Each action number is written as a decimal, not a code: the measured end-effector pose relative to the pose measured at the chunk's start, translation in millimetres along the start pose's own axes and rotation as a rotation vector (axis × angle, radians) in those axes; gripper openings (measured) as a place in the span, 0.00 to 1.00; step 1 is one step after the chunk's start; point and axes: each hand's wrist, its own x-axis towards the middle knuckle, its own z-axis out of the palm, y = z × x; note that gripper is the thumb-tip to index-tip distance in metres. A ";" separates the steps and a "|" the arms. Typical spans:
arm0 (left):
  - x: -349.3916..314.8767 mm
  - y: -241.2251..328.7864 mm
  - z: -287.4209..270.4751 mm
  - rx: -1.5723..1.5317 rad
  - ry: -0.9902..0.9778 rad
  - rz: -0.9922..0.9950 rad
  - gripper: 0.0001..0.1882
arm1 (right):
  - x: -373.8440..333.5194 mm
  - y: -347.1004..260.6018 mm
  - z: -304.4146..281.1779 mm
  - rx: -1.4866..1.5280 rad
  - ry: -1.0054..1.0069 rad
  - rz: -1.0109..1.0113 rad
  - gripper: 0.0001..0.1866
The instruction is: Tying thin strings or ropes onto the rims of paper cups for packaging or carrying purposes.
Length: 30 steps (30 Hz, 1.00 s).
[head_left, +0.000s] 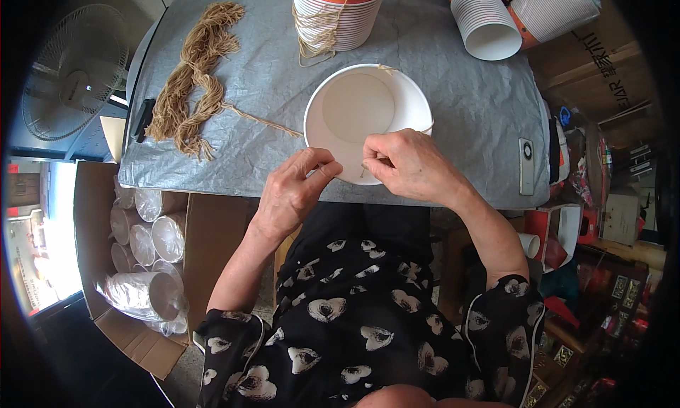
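Note:
A white paper bucket (358, 100) lies at the table's front edge, its wide mouth toward me. Thin twine shows at its far rim and right side. My right hand (414, 168) is closed in a pinch over the near right of the mouth, with a short end of twine (363, 170) sticking out below the fingertips. At the near left rim my left hand (297, 192) is also pinched together; what lies between its fingertips is hidden. A strand (262, 121) runs from the brown twine bundle (191, 82) on the left to the bucket's left rim.
Stacked buckets (340, 18) with twine looped on them stand at the far middle of the grey-covered table (255, 167). More stacks (485, 25) lie far right, near a small metal-coloured tool (526, 167). A cardboard box (134, 337) with wrapped cups and a fan (74, 71) are left.

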 end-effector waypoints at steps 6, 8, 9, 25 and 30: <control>1.5 0.5 -1.7 -0.017 -0.006 -0.014 0.14 | 1.9 -1.9 -2.8 0.000 -0.042 0.021 0.07; 2.0 0.7 -1.7 -0.016 -0.002 -0.010 0.13 | 1.5 -2.1 -3.7 0.002 -0.047 0.015 0.07; 2.0 0.5 -1.5 -0.015 0.001 -0.006 0.13 | 1.3 -2.6 -4.6 0.009 -0.055 0.023 0.07; 2.3 -1.4 0.0 -0.020 0.007 -0.011 0.13 | 2.6 -3.8 -7.9 0.058 -0.043 0.045 0.07; 2.2 0.1 -1.1 -0.019 0.003 -0.015 0.13 | 1.2 -4.4 -7.8 0.065 -0.040 0.046 0.07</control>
